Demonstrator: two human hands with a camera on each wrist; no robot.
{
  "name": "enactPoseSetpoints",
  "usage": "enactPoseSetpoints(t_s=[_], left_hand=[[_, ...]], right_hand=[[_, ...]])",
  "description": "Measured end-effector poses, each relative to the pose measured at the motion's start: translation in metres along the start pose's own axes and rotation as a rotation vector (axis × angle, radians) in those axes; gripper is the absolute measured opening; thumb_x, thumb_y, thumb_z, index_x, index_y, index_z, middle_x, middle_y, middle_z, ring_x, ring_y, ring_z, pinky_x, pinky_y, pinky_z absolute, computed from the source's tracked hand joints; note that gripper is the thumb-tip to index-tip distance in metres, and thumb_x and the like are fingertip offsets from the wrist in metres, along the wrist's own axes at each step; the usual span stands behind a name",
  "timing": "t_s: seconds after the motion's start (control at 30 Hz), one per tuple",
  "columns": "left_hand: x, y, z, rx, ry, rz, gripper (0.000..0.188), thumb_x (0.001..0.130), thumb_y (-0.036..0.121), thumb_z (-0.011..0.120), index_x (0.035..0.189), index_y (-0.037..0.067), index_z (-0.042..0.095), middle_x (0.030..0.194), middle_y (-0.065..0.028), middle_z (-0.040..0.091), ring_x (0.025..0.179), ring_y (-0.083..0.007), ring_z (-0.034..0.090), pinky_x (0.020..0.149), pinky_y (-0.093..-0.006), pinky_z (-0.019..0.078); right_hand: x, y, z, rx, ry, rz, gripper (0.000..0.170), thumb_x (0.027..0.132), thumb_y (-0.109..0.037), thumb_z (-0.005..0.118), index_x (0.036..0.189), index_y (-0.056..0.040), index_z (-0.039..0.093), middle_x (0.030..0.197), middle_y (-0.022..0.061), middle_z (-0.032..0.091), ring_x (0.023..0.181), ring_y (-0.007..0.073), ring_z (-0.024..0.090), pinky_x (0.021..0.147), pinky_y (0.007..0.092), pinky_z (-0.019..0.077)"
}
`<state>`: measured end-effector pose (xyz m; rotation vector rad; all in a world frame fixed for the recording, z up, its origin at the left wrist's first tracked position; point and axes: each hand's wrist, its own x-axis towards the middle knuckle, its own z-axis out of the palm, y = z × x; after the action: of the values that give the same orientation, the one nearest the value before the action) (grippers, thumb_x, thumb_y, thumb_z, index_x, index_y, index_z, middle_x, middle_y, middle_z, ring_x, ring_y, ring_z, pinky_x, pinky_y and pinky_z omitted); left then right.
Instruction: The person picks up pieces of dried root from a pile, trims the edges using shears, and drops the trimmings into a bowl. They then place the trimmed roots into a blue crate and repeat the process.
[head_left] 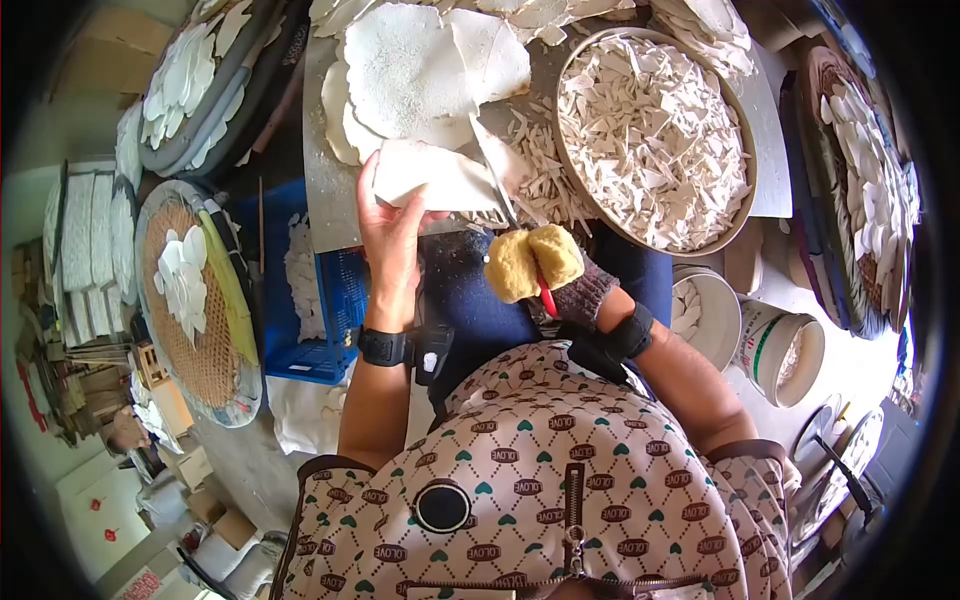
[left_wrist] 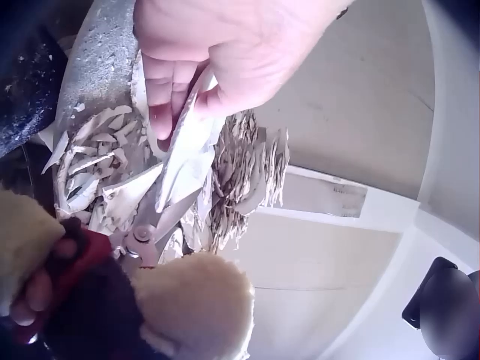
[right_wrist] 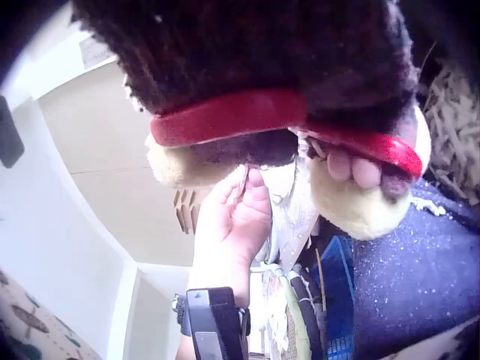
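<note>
Far left, round tray of tan woven mesh [head_left: 220,350], white flat pieces lying on it. Next, open-topped blue plastic crate [head_left: 310,366], white pieces inside; its right side sits near the left forearm, so narrow elbow room there. Then grey metal table [head_left: 325,210], its front left corner near the bare left hand [head_left: 393,228]. That hand pinches a flat off-white sheet [head_left: 430,175], thumb on one face, fingers on the other, grip closed down to the sheet's thickness. Sheet is tilted up at the table's front edge, just beside a pile of bigger white slabs [head_left: 405,70]. Between the wrists I see a wide gap over dark-blue trousers [head_left: 465,305], most room for moving. Sheet's right end meets long metal scissors [head_left: 492,170], one blade alongside; can't tell whether they bite. Right hand [head_left: 585,293], in a dark knitted glove, has fingers curled through the red handles, yellow foam pads [head_left: 515,268] on them, spread apart in the left wrist view. Then loose white strips [head_left: 555,165] on the table, up against a wide round tan-rimmed pan [head_left: 750,150] full of strips; its rim is close to the scissors, tight sideways, and overhangs the table's front edge. Far right, stacked round trays with white pieces [head_left: 850,190]
</note>
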<state>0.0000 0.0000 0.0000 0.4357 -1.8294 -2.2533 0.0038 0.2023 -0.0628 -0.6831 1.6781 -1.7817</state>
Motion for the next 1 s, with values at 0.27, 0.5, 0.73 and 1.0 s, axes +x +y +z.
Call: enactPoseSetpoints(t_s=[0.27,0.5,0.73,1.0], left_hand=[[-0.001,-0.013,0.011,-0.107,0.097,-0.005,0.067,0.081,-0.001,0.058,0.135,0.012,0.021,0.109,-0.0124,0.056,0.086,-0.0165,0.061,0.066,-0.0262,0.0550],[0.009,-0.009,0.006,-0.050,0.030,-0.085,0.061,0.083,0.002,0.057,0.133,0.012,0.023,0.107,-0.0151,0.057,0.084,-0.0201,0.063,0.065,-0.0328,0.0564],[0.010,-0.007,0.003,-0.063,-0.043,-0.191,0.063,0.081,0.000,0.059,0.131,0.007,0.021,0.110,-0.0184,0.053,0.085,-0.0243,0.063,0.063,-0.0369,0.0591],[0.007,-0.006,0.004,-0.055,-0.048,-0.196,0.056,0.082,0.003,0.057,0.129,0.008,0.026,0.109,-0.0165,0.054,0.085,-0.0248,0.063,0.062,-0.0374,0.0589]], right_hand=[[-0.007,-0.024,0.009,0.458,0.017,0.086,0.021,0.086,-0.019,0.055,0.092,0.0002,0.061,0.086,0.0099,0.065,0.076,0.0158,0.061,0.069,0.0270,0.0477],[-0.006,-0.017,0.011,0.057,0.060,-0.093,0.018,0.082,-0.019,0.058,0.088,-0.0028,0.061,0.084,0.0129,0.064,0.077,0.0282,0.061,0.068,0.0331,0.0482],[-0.003,-0.018,0.003,-0.014,0.011,0.003,0.017,0.079,-0.019,0.058,0.088,-0.0052,0.061,0.084,0.0125,0.064,0.076,0.0298,0.060,0.066,0.0343,0.0482],[-0.009,-0.034,0.003,0.108,0.026,0.093,0.022,0.077,-0.022,0.063,0.090,-0.0048,0.061,0.084,0.0115,0.064,0.078,0.0294,0.060,0.068,0.0325,0.0484]])
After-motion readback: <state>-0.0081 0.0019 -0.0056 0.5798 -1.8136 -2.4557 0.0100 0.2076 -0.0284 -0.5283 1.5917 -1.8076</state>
